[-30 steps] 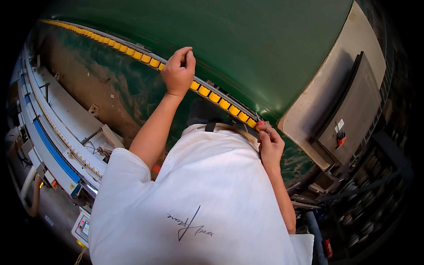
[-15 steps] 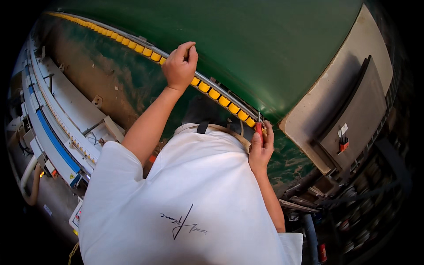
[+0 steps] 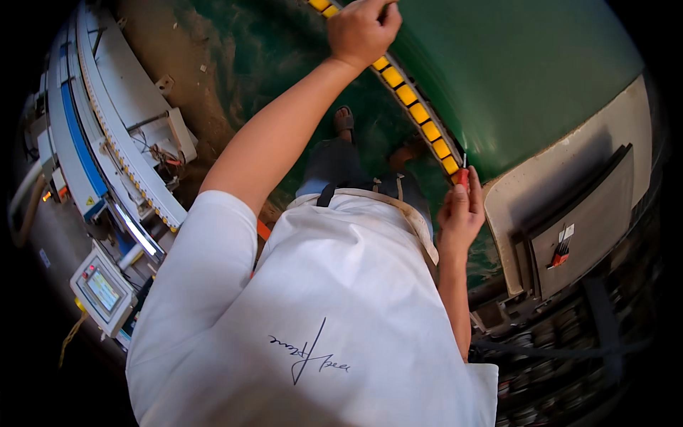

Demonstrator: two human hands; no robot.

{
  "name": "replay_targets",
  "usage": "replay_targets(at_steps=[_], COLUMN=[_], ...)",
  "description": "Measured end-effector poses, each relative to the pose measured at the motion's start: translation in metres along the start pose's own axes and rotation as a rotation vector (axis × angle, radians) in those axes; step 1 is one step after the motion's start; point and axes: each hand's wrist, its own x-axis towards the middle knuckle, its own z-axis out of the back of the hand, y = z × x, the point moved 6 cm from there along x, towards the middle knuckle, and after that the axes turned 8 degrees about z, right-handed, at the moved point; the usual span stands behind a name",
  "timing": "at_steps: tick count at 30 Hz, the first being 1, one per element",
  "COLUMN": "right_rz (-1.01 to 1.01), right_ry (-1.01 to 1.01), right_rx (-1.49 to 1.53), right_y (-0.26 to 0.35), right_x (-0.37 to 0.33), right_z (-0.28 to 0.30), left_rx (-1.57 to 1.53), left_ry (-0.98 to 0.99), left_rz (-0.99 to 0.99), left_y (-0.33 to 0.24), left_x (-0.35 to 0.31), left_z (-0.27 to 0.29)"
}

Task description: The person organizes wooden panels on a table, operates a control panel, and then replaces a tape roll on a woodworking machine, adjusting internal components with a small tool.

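While left hand grips the yellow strip, right hand pinches a red tool.

The left hand grips the far end of the yellow-and-black segmented strip, which runs along the near edge of the large green tabletop; the right hand holds a red-handled screwdriver at the strip's near end; a grey machine with a small touchscreen panel stands left
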Motion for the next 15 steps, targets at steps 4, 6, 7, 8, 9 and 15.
replay_targets(at_steps=[4,6,7,8,9,15], right_rz=[-0.076,0.029,0.091,0.159,0.191,0.450], right_ry=[0.057,0.049,0.040,0.039,0.030,-0.052], right_rx=[0.077,-0.033,-0.071,-0.111,-0.196,-0.412], right_y=[0.007,0.004,-0.002,-0.005,-0.008,-0.023], right_x=[0.002,0.001,-0.002,-0.003,-0.005,-0.015], right_z=[0.002,0.000,0.000,0.000,0.001,-0.006], left_rx=[-0.039,-0.080,-0.106,-0.129,-0.132,-0.195], left_ry=[-0.070,-0.089,-0.076,-0.074,-0.068,-0.094], left_rz=[-0.026,-0.071,-0.087,-0.103,-0.098,-0.132], left_y=[0.005,0.006,0.007,0.007,0.009,0.011], left_x=[-0.003,-0.005,-0.007,-0.007,-0.007,-0.008], left_z=[0.012,0.014,0.015,0.015,0.016,0.019])
